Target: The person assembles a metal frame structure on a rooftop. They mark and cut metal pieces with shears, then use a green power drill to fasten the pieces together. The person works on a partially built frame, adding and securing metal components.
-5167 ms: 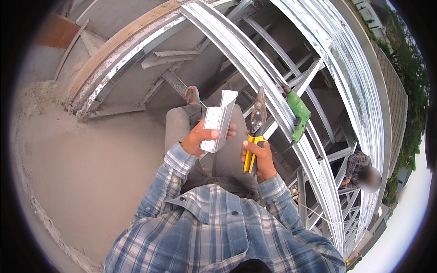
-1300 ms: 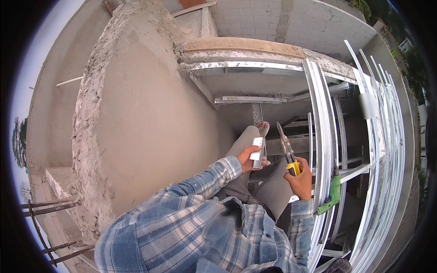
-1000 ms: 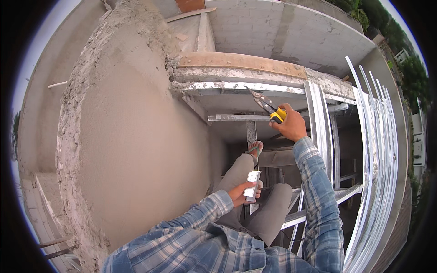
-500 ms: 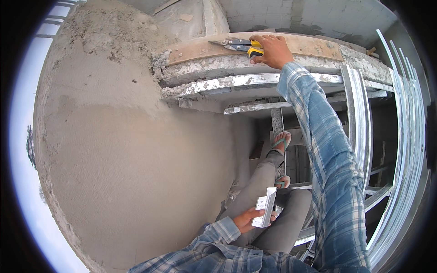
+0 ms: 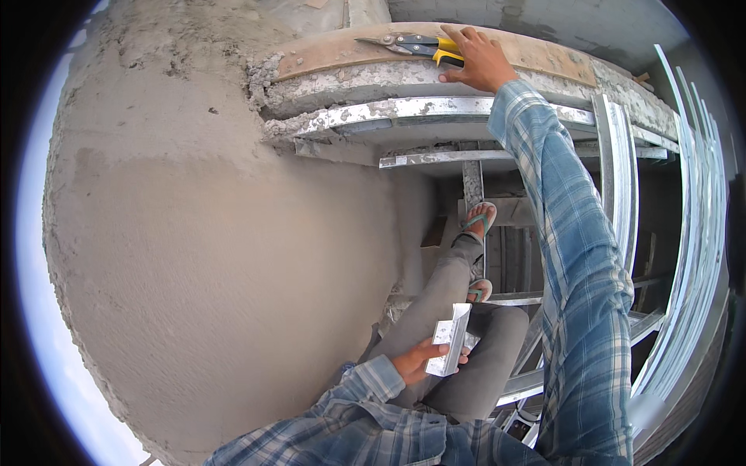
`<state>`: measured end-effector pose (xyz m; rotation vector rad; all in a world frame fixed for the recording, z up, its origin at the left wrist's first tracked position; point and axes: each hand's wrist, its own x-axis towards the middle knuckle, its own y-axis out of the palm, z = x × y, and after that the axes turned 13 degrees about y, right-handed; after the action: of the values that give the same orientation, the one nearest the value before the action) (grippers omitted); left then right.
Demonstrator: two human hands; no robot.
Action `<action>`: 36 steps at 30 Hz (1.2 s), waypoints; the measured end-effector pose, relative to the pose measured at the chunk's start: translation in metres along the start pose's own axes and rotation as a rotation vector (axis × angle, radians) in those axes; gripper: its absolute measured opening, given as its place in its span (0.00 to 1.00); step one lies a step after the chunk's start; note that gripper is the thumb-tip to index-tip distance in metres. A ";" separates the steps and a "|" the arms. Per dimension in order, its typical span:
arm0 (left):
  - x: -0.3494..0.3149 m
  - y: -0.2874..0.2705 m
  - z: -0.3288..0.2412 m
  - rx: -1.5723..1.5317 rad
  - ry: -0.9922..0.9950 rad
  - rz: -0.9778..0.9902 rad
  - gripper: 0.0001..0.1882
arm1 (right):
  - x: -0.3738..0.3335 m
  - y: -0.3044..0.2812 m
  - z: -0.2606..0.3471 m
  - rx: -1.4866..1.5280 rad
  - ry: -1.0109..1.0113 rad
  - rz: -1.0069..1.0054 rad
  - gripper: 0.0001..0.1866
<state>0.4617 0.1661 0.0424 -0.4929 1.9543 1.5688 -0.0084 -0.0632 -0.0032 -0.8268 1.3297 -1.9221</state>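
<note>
snips point(image 5: 416, 44) moved onto plank point(image 5: 544, 57), right hand point(image 5: 483, 60) spread, left hand point(image 5: 413, 362) gripping channel point(image 5: 451, 342)

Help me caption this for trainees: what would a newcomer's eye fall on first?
Probably the yellow-handled snips, lying on the wooden board at the top, with the right hand spread at one end. Next, the short shiny metal channel in the left hand at lower middle, then the bundle of bright metal strips running down the far right.
</note>
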 end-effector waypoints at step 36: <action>0.189 0.129 -0.112 0.771 0.215 0.222 0.44 | -0.377 -0.059 -0.032 1.950 0.691 0.042 0.43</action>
<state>0.2151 0.1021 0.0338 -0.1203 2.6379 0.7723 0.1797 0.2706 -0.0065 0.8589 -0.6298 -2.3234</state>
